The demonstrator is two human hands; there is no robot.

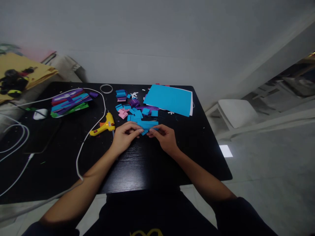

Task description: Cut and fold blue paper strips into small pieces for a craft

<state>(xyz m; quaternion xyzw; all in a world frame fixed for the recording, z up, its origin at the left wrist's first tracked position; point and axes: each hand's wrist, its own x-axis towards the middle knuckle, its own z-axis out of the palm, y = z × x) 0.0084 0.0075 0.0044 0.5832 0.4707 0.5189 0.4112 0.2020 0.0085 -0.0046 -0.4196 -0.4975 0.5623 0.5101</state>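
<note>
Both hands are closed on a blue strip (147, 124) at the middle of the frame, thumbs against fingers: the left hand (124, 136) pinches its left end, the right hand (166, 137) its right. I cannot tell whether they hold one layer or several. Just above, cut pieces in blue, pink (123, 113) and purple lie heaped on the black counter (137, 170). A blue sheet (169, 100) lies right of the heap, over white paper (190, 105). Left of the left hand I see a yellow glue gun (108, 124), a white cable (78, 160) curving past it, and at upper left, bundled strips (70, 102).
</note>
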